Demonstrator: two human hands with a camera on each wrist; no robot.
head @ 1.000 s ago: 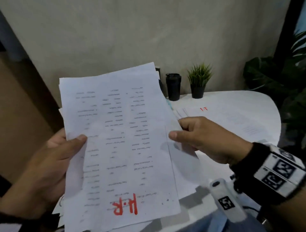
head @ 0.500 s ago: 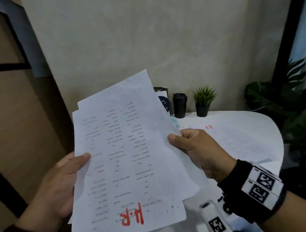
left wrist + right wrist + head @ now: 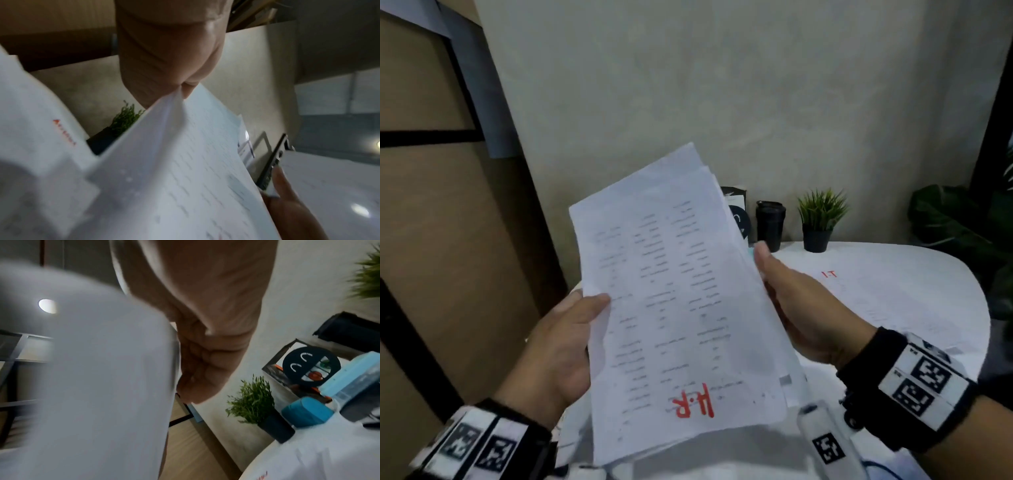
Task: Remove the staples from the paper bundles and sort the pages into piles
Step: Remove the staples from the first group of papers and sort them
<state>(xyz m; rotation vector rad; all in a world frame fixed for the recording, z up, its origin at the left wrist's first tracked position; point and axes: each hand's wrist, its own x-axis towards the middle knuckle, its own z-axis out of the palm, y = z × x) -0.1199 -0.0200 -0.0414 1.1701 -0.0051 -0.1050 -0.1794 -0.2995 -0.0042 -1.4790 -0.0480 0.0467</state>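
A bundle of printed pages (image 3: 674, 308), marked "H.R" in red near its lower edge, is held up in the air over the near left part of the white table (image 3: 928, 274). My left hand (image 3: 585, 308) grips its left edge, thumb on the top page and fingers hidden behind. My right hand (image 3: 774, 281) holds the right edge, thumb along the side and fingers behind the pages. The left wrist view shows my thumb (image 3: 170, 56) pressing on the bundle (image 3: 185, 178). In the right wrist view the bundle (image 3: 92, 386) is a blur beside my curled fingers (image 3: 205, 356). No staple shows.
A sheet marked "I.T" in red (image 3: 859, 284) lies on the table. At the table's back by the wall stand a black cup (image 3: 770, 224), a small potted plant (image 3: 820, 219), a framed card (image 3: 304, 363) and blue desk items (image 3: 306, 412). Large leaves (image 3: 962, 222) fill the right.
Both hands have lifted the bundle and swung it to the right. The pages that were fanned out under my right hand have closed up into one stack.
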